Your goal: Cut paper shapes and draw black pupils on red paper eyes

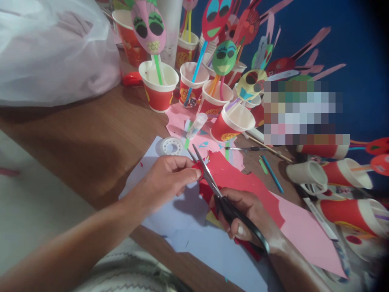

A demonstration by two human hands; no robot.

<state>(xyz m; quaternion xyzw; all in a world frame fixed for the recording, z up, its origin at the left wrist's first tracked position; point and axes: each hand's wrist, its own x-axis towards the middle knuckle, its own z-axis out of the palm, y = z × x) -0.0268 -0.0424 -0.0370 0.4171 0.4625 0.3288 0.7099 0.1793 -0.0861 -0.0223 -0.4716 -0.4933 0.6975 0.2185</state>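
Note:
My left hand [172, 174] pinches a small piece of red paper [198, 167] between thumb and fingers. My right hand [246, 213] grips black-handled scissors [209, 174] with fingers through the loops. The blades are parted and lie against the red piece, though the exact contact is hard to make out. Beneath the hands spread a large cut sheet of red paper [243, 178], pale blue paper [212, 251] and pink paper [316, 235]. A white tape roll [172, 146] lies just beyond my left hand, beside a glue stick [197, 126].
Red and white paper cups [159, 95] holding paper masks on straws, such as a pink mask [148, 26], stand at the back. More cups [346, 217] lie on their sides at right. A white plastic bag [54, 52] bulges at left. A blue straw [272, 174] lies on the table [91, 134].

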